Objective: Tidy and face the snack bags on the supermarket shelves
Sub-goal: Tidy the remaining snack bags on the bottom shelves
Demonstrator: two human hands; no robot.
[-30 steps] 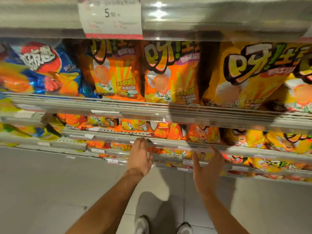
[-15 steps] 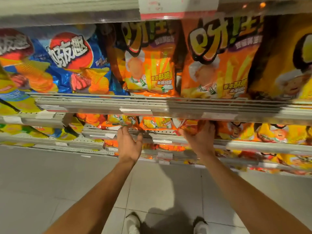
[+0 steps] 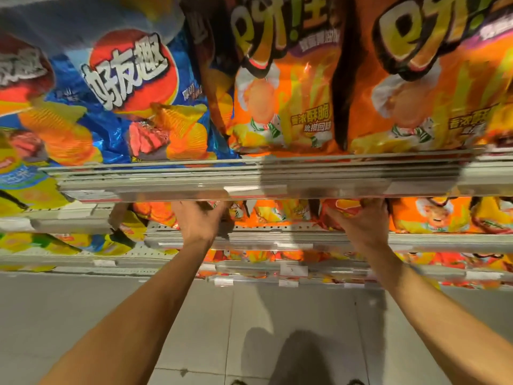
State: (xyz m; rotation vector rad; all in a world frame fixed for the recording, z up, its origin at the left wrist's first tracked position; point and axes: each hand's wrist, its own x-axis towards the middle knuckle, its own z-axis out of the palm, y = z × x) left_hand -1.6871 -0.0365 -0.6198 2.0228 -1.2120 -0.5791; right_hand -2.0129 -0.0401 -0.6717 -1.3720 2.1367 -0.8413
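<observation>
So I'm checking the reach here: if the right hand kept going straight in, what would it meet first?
Most likely the orange snack bag that the right hand already has its fingers on; depth behind it is unclear.

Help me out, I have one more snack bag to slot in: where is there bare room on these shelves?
Little. The top shelf is packed: blue chip bag against orange bags. The second shelf is crowded where the left hand and right hand reach in. Only a bare perforated strip shows between the hands, in front of the bags.

Left hand (image 3: 198, 220) and right hand (image 3: 363, 222) reach among orange snack bags (image 3: 280, 211).
</observation>
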